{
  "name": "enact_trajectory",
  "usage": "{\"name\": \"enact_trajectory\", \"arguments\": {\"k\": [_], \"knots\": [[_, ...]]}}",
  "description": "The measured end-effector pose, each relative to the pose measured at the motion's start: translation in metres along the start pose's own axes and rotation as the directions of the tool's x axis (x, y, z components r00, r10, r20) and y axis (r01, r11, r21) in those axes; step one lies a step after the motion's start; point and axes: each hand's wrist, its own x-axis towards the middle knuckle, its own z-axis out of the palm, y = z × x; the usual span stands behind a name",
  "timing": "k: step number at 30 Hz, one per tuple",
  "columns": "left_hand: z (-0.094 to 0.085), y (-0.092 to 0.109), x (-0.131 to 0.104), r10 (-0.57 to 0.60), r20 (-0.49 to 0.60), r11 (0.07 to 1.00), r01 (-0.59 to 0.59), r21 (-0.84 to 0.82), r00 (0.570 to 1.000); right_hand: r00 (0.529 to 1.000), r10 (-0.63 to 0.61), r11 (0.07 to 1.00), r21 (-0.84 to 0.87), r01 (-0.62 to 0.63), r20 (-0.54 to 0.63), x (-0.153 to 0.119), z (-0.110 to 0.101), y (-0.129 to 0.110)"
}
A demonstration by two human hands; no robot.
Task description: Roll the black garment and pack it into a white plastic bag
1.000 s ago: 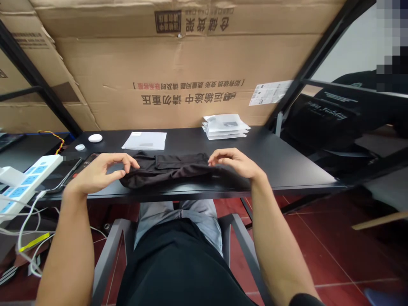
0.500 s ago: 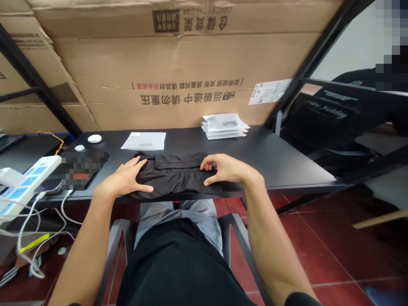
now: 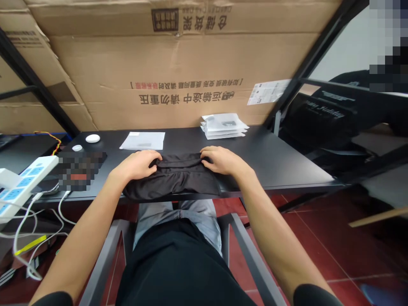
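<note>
A piece of black cloth (image 3: 174, 182), partly folded, lies along the front edge of the dark desk. Its upper part forms a narrow folded band. My left hand (image 3: 140, 164) is closed on the left end of that band, thumb and fingers curled round it. At the band's right end, my right hand (image 3: 221, 160) pinches the fabric the same way. Behind the cloth to the left rests a flat white translucent packet (image 3: 143, 141). Farther back on the right is a stack of similar packets (image 3: 224, 126). The kind of garment is not clear.
Behind the desk (image 3: 274, 165) stands a large cardboard sheet (image 3: 191, 55) with printed characters. On the left are a white power strip (image 3: 28, 182) with cables, a blurred-out dark item (image 3: 81, 170) and a white round case (image 3: 92, 138). Another person in dark clothing (image 3: 331, 114) is at the right.
Both hands have shifted from resting on the cloth to gripping the ends of its folded band. My left hand moved right and away from me, and my right hand slightly away from me.
</note>
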Motion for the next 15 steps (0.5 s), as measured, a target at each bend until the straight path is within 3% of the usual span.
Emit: {"name": "enact_trajectory", "arguments": {"k": [4, 8, 10, 11, 13, 15], "knots": [[-0.004, -0.001, 0.019, -0.13, -0.119, 0.991, 0.129, -0.021, 0.984, 0.983, 0.18, 0.978, -0.105, -0.182, -0.036, 0.021, -0.006, 0.0], [-0.01, 0.007, 0.031, -0.286, -0.36, 0.958, 0.277, -0.077, 0.888, 0.917, 0.358, 0.921, -0.094, -0.378, -0.176, 0.038, -0.016, -0.001], [-0.012, 0.015, 0.026, -0.283, -0.415, 0.956, 0.291, -0.047, 0.864, 0.934, 0.298, 0.945, -0.08, -0.318, -0.198, 0.035, -0.017, -0.007], [-0.011, 0.019, 0.019, -0.267, -0.407, 0.96, 0.28, -0.027, 0.874, 0.955, 0.236, 0.966, -0.067, -0.251, -0.181, 0.03, -0.015, -0.013], [-0.005, 0.027, 0.0, -0.242, -0.328, 0.966, 0.26, 0.013, 0.913, 0.99, 0.109, 0.994, -0.014, -0.11, -0.091, 0.015, -0.008, -0.03], [0.005, 0.033, -0.023, -0.27, -0.204, 0.957, 0.285, 0.046, 0.941, 0.998, 0.049, 0.998, 0.044, -0.05, 0.032, -0.003, 0.005, -0.049]]}}
